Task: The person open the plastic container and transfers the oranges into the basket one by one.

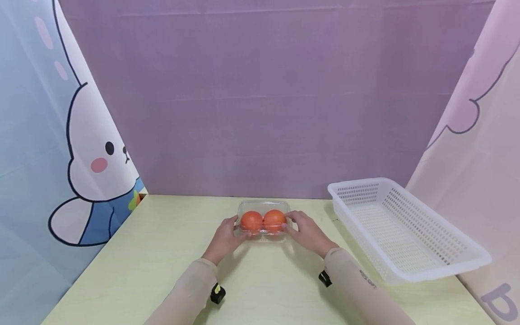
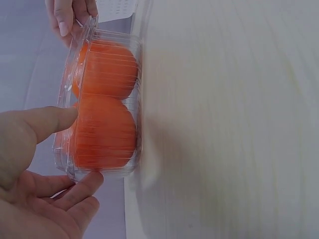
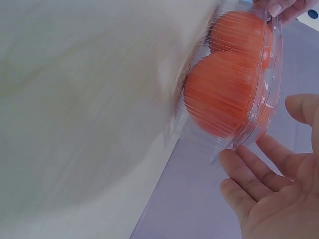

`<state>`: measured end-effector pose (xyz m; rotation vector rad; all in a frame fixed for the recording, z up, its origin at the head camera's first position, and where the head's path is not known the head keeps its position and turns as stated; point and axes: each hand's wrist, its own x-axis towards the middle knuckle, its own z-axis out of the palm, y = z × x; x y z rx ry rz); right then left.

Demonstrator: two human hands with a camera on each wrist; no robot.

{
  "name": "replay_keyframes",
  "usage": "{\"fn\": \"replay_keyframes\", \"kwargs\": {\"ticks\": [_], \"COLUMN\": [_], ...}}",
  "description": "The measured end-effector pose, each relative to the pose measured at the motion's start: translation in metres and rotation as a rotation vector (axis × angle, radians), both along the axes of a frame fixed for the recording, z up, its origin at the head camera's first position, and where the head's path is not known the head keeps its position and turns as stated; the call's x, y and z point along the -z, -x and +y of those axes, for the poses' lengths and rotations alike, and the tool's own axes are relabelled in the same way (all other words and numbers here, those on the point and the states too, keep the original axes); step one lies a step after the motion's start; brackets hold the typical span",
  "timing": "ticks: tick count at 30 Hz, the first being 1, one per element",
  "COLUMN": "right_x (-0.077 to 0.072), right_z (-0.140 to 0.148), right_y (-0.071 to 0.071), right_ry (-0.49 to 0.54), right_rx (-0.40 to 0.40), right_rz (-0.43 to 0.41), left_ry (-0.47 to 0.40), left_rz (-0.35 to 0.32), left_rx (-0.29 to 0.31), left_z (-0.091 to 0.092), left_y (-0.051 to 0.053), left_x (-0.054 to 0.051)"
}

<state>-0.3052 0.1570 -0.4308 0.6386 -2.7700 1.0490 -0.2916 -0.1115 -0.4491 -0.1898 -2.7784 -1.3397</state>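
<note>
A clear plastic box holding two orange-red round fruits stands near the table's back edge. My left hand grips its left end; in the left wrist view the thumb of my left hand lies on the rim and the fingertips touch the end wall. At the right end is my right hand. In the right wrist view, fingertips of my right hand touch the box's end by the rim, fingers loosely extended, while the thumb stands apart from the plastic. Ribbed walls of the box face that camera.
A white perforated basket stands at the right of the pale table. Behind the table hangs a purple cloth, with a rabbit-patterned cloth on the left and a pink-and-cream one on the right.
</note>
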Motion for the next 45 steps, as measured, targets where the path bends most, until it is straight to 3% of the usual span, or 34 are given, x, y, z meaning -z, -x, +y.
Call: {"fn": "replay_keyframes", "kwargs": {"ticks": [9, 24, 33, 45], "right_x": [-0.001, 0.008, 0.006, 0.007], "right_z": [-0.003, -0.003, -0.004, -0.002], "right_y": [0.007, 0.024, 0.024, 0.025], "right_ry": [0.054, 0.129, 0.106, 0.089], "right_rx": [0.071, 0.12, 0.146, 0.136], "right_rz": [-0.004, -0.03, -0.116, -0.17], "left_ry": [0.01, 0.001, -0.002, -0.057], "left_rz": [0.009, 0.01, 0.009, -0.002], "left_rx": [0.012, 0.013, 0.014, -0.001], "left_z": [0.0, 0.0, 0.0, 0.003], "left_y": [0.001, 0.002, 0.002, 0.001], "left_x": [0.001, 0.003, 0.002, 0.002]}}
